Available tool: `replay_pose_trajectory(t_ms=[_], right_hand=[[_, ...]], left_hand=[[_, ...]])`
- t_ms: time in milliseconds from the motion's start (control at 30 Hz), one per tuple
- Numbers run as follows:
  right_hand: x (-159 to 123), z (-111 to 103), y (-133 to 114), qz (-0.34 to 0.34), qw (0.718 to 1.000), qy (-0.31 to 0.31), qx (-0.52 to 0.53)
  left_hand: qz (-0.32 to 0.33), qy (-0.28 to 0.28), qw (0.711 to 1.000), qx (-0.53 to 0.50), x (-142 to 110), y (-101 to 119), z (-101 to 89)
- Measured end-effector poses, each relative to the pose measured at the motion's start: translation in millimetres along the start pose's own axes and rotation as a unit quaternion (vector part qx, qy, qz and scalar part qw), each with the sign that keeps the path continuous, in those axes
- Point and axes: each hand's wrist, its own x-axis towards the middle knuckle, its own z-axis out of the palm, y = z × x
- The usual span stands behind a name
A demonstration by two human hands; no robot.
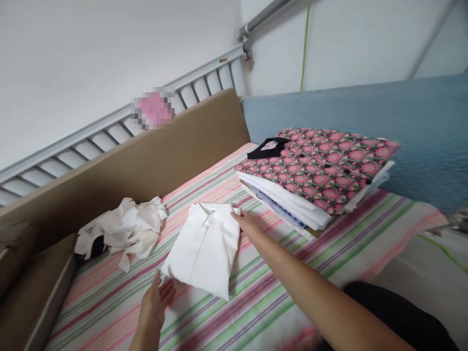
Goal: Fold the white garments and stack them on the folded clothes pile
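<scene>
Your right forearm (310, 282), nearest the camera, extends to the right hand (248, 225), whose fingertips meet the upper right edge of the folded white shirt (208, 243); whether they pinch the cloth, you cannot tell from this view. Your left hand (155, 300) is spread wide beside the shirt's lower left corner, contact uncertain. The shirt lies flat on the striped cover (234, 336), collar away from you. Judged light, soft and prone to unfolding; best taken with support beneath both sides, not by one layer. To its left, crumpled white cloth (133, 226); to its right, a stack of folded garments, patterned garment (321, 165) uppermost. Beyond: brown panel (190, 146), blue panel (351, 107), radiator (113, 131).
</scene>
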Motion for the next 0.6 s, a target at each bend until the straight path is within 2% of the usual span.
replay_pose_trajectory(t_ms=[67, 133, 200, 267, 333, 467, 533, 600], right_hand=[[11, -5, -13, -0.057, 0.990, 0.058, -0.118], [22, -6, -23, -0.124, 0.949, 0.085, -0.276], [33, -5, -27, -0.151, 0.904, 0.061, -0.396], [44, -2, -28, -0.131, 0.891, 0.015, -0.434], [50, 0, -26, -0.116, 0.890, -0.016, -0.441], [44, 3, -24, -0.107, 0.889, -0.063, -0.440], [31, 2, -23, -0.107, 0.889, -0.081, -0.437], [14, -1, -20, -0.107, 0.888, -0.105, -0.435]], left_hand=[[-0.040, -0.043, 0.995, -0.078, -24, -8, 14.7], [-0.062, -0.084, 0.988, -0.117, -47, -18, 33.3], [-0.073, -0.116, 0.981, -0.139, -64, -30, 52.0], [-0.065, -0.115, 0.979, -0.155, -71, -42, 67.4], [-0.054, -0.080, 0.981, -0.166, -69, -49, 76.2], [-0.045, -0.061, 0.981, -0.178, -69, -56, 70.0], [-0.048, -0.074, 0.979, -0.184, -80, -64, 59.1], [-0.060, -0.089, 0.975, -0.194, -100, -83, 46.2]])
